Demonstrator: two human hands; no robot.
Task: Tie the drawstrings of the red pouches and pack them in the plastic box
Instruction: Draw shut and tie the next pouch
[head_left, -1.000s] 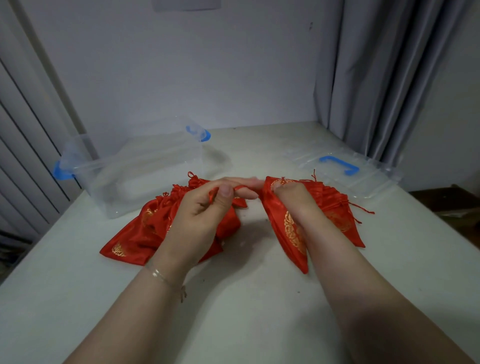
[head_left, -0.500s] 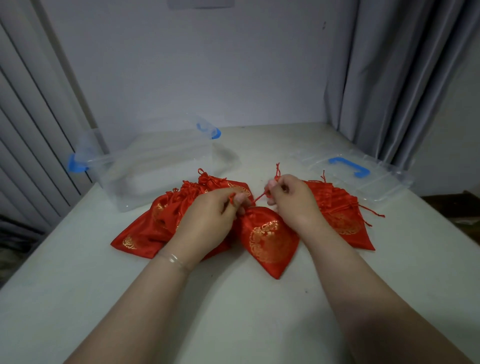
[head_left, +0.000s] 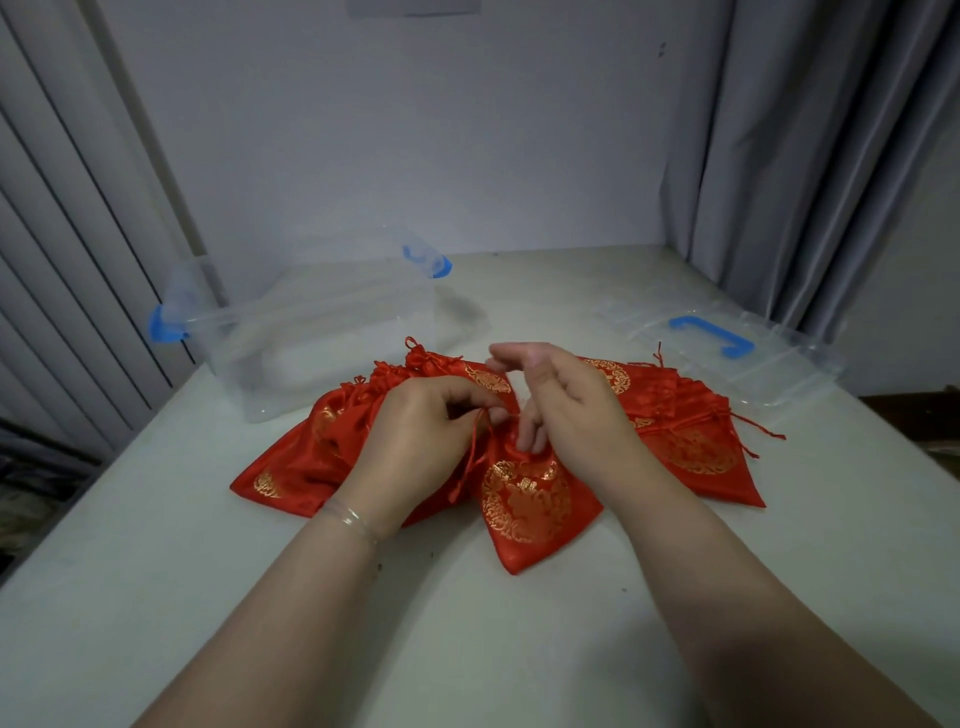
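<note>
At the counter's (head_left: 156, 597) centre, the left hand (head_left: 415, 441) pinches a red drawstring (head_left: 470, 457) of the gold-printed red pouch (head_left: 530, 509), the right hand's (head_left: 576, 410) grip seemingly loose over its neck, with the clear plastic box (head_left: 322, 332) at 10 o'clock.

Perhaps six red pouches (head_left: 530, 506), one plastic box (head_left: 322, 332), one lid (head_left: 727, 353).

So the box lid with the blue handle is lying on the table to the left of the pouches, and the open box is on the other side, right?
Not quite. The head view shows the lid with its blue handle lying to the right of the red pouches, near the curtain. The open plastic box stands on the left of the table.
</note>
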